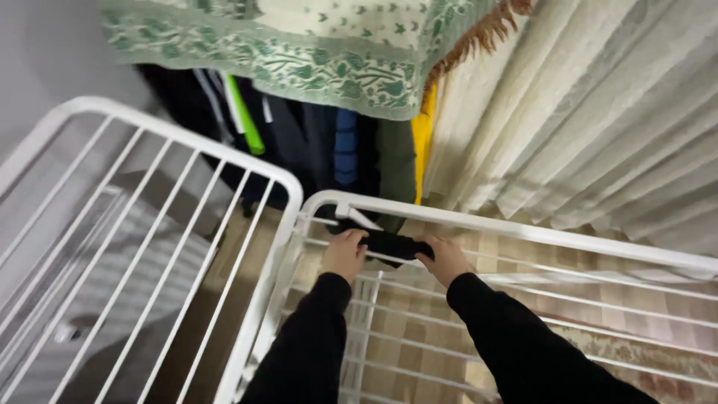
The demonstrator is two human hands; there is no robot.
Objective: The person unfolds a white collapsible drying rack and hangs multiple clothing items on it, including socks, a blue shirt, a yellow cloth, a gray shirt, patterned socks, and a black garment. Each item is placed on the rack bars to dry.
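White drying rack (516,232) spread below, one wing raised to the left of the grip, pale curtain beyond. Small black cloth (389,243) draped over a rail near the rack's far corner, stretched between both hands. Left hand (344,254) and right hand (445,258) each pinching one end, fingers curled over it. Best kept taut, pulled evenly outward, smoothed flat along the rail.
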